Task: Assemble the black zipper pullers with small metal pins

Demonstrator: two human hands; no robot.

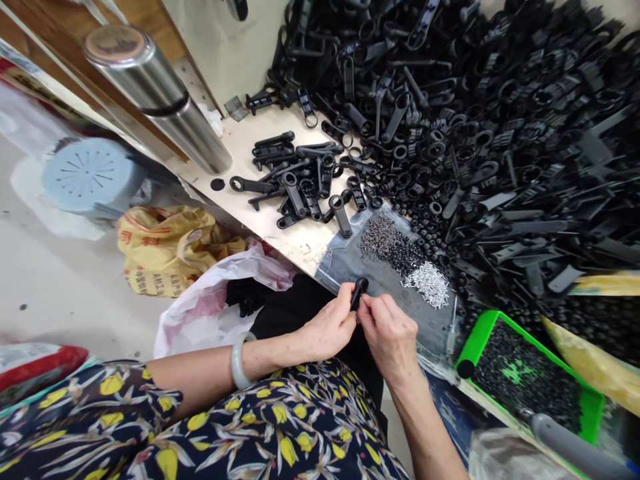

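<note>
My left hand grips a small black plastic handle part between thumb and fingers, just off the bench's front edge. Close against it, my right hand is closed in a pinch at the part's side. What lies between those fingertips is hidden. Just beyond my hands, a grey mat bears a pile of silver pins, some small black pieces and a heap of tiny dark grey pieces. Several black handle parts lie farther left on the bench.
A huge heap of black plastic parts covers the back and right. A green tray holds small black bits. At left are a steel thermos, a blue stool, a yellow sack and a white plastic bag.
</note>
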